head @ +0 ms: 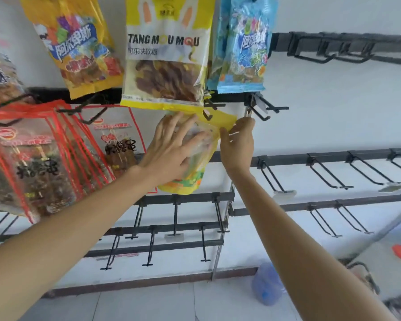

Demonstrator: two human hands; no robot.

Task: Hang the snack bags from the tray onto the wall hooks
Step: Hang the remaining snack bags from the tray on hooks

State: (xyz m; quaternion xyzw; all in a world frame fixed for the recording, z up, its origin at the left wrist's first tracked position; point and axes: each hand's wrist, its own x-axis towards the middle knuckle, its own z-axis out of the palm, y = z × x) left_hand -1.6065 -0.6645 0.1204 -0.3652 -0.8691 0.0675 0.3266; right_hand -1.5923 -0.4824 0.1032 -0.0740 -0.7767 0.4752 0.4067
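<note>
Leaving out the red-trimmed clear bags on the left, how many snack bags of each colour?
Yellow snack bags: 3 (orange-yellow hanging bag, yellow-and-white hanging bag, yellow held bag under left hand, pinched by right hand)
Blue snack bags: 2, overlapping
Pale bag cut off at left edge: 1
Total: 6

yellow snack bag [188, 181]: glossy plastic film, creased, with a clear window in the front.
TANG MOU MOU bag [164, 54]: shiny printed plastic with a see-through lower panel, crinkled at the edges.
blue bags [243, 42]: bright, reflective plastic film.
red-edged bags [33, 158]: transparent glossy plastic, wrinkled.
hooks [273, 177]: thin black metal wire, matt.
rails [287, 156]: black metal bar, matt.
tag holders [284, 193]: clear hard plastic.
wall [333, 112]: white, smooth, matt paint.
floor [171, 302]: pale smooth tiles with a faint sheen.
water jug [266, 286]: blue translucent plastic.
</note>
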